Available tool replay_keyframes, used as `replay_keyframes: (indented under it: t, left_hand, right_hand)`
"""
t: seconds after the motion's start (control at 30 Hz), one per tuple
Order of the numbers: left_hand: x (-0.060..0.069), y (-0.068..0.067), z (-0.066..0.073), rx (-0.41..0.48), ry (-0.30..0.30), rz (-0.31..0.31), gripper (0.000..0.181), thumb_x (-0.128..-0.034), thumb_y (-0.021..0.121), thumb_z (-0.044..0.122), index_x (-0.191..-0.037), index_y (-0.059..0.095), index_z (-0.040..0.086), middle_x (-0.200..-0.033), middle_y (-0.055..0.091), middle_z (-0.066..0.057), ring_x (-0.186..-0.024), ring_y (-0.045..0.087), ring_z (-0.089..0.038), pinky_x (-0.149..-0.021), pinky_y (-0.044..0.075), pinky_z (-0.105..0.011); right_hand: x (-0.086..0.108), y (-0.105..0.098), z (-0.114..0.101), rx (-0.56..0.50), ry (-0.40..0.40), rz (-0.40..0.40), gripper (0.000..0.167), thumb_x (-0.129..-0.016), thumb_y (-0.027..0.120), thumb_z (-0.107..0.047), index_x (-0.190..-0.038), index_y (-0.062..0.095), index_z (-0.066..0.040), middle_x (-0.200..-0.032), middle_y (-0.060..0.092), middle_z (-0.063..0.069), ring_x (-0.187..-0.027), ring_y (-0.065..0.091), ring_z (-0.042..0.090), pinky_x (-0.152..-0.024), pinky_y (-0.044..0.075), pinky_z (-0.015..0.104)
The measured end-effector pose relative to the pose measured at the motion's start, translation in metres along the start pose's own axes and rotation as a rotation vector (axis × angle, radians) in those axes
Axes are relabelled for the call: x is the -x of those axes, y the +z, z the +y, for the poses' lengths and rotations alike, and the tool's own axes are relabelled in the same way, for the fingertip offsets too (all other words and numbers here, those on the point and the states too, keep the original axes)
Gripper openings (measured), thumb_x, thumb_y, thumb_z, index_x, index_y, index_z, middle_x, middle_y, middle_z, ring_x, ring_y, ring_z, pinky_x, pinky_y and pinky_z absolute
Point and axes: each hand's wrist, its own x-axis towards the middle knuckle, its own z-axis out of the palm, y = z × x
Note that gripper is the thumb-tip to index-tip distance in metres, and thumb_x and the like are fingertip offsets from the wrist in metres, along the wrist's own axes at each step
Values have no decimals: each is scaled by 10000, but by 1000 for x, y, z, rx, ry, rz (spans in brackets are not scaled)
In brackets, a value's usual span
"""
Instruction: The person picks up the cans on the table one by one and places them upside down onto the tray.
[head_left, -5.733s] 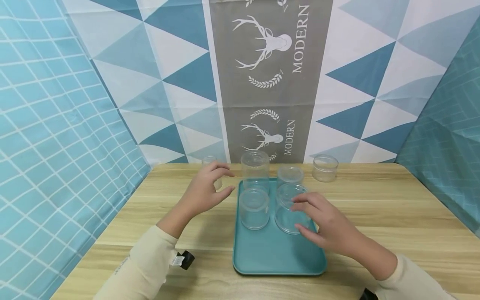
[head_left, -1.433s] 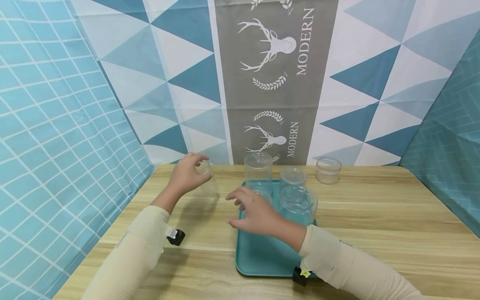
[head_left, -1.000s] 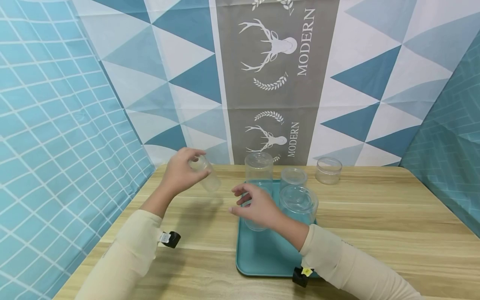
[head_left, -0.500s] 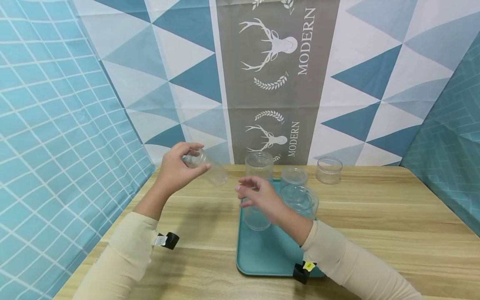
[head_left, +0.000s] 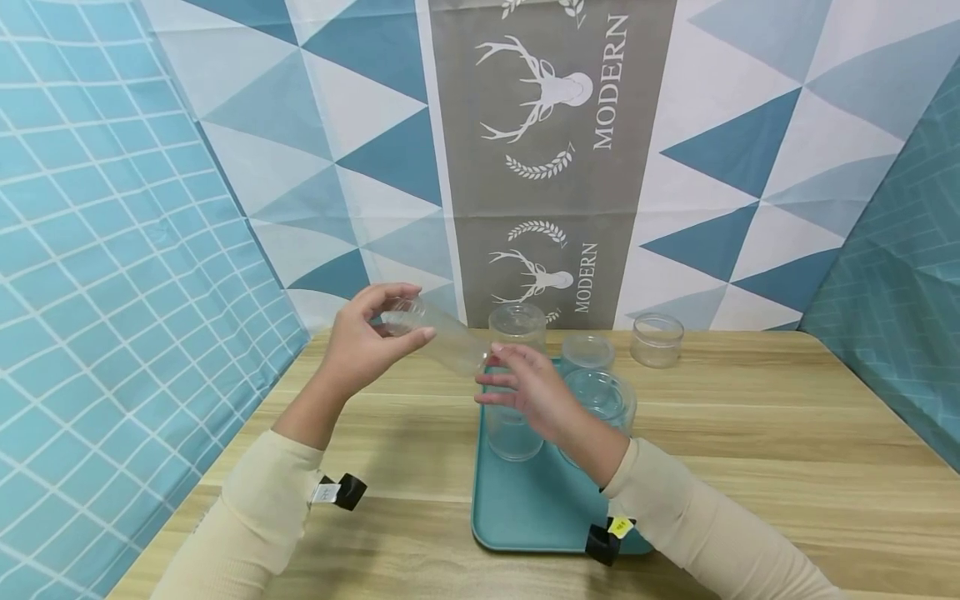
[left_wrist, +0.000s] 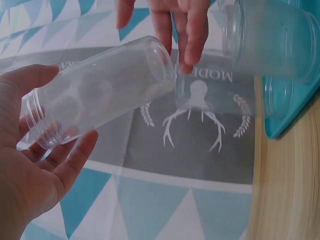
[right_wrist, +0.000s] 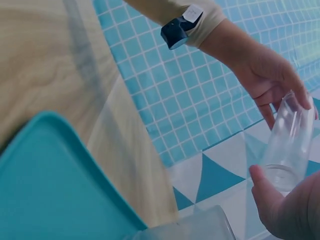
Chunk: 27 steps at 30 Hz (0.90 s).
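Note:
My left hand [head_left: 367,342] grips a tall clear plastic jar [head_left: 450,337] by its threaded end, thumb on one side and fingers on the other. In the left wrist view, the jar [left_wrist: 110,90] is held tilted in the air, its flat base away from the palm. My right hand [head_left: 536,387] is at the base end with its fingers mostly straight. From the right wrist view, the right thumb [right_wrist: 265,192] lies close to the base of the jar [right_wrist: 290,140]; whether it touches, I cannot tell.
A teal tray [head_left: 517,525] lies on the wooden table [head_left: 750,450] below the right arm. It bears several clear jars, among them a tall jar [head_left: 517,325] and a wide jar [head_left: 600,396]. A short clear jar [head_left: 657,342] stands behind it, near the back edge.
The left hand has taken the jar from the table's back left, lifted it and tipped its base rightward. The right hand has moved left from the wide jar to the held jar's base.

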Motion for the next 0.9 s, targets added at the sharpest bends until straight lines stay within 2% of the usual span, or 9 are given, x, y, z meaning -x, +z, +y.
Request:
replay_keyframes:
  t: [0.2,0.37,0.5,0.6,0.73,0.9]
  left_hand:
    - [1,6,12,71,60,5,482,-775,816,93,-1224,641,80,-1184,595,-21,-1048,562,-140,-759,530,-217]
    - [2,11,20,117,80,13,485,-757,820,50,-1209,643,64,-1166,595,-22,-1037,564,-151,-758,537,-226]
    - [3,13,24,169,86,8,488,-750,812,10,-1203,631,35,-1151,584,-44,-1028,568,-174,-749,540,-233]
    - [3,15,24,209,86,-4,496,-746,803,-22,-1204,616,12,-1149,579,-61,-1020,579,-187,-759,545,-241]
    - [5,16,25,251,96,-21,514,-731,793,-70,-1204,598,-22,-1145,586,-83,-1018,595,-194,-784,553,-258]
    - [6,19,25,295,135,-38,514,-710,778,-126,-1183,593,-52,-1117,593,-126,-1015,609,-195,-809,559,-294]
  right_hand:
    - [0,1,-1,-184,-17,-11,271,-1009,506,-146,-1214,475,29,-1115,509,97,-910,656,210,-871,546,446]
    - [3,0,-1,-277,-41,-19,209,-1007,499,-96,-1198,507,-9,-1095,561,74,-895,657,196,-882,544,417]
    - [5,-1,-1,-341,-63,-27,246,-1009,483,-81,-1249,514,-41,-1070,604,66,-878,655,189,-881,546,395]
    - [5,-2,-2,-369,-77,-39,291,-1004,475,-74,-1293,507,-62,-1087,611,83,-879,655,198,-877,548,390]
    - [7,-5,-2,-367,-85,-45,277,-993,489,-72,-1268,516,-71,-1121,608,108,-921,663,226,-857,557,386]
    - [10,-11,-3,-344,-103,-50,271,-983,501,-74,-1253,511,-76,-1132,614,111,-967,669,244,-839,564,375]
